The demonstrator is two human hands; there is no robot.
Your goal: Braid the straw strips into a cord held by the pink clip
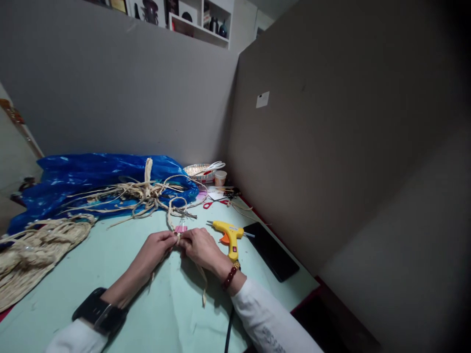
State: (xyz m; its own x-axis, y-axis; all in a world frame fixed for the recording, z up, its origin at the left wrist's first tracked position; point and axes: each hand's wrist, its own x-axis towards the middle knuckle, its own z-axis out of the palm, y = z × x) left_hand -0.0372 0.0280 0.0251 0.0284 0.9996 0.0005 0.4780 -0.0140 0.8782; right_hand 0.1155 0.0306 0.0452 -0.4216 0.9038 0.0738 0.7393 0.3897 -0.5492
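Now, just left of the lower centre of the frame, the left hand and the right hand both pinch the pale straw cord, its long axis running upward from this grip near the pink clip, with neither hand clearly nearer.

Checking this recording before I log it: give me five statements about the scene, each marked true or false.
1. The left hand and right hand both pinch a pale strand near a pink clip. True.
2. The yellow glue gun is in the right hand. False: it lies on the table.
3. Red-handled scissors lie beyond the glue gun. True.
4. The black wrist device is worn on the right. False: it is on the left.
5. Tangled strands lie on blue plastic. True.
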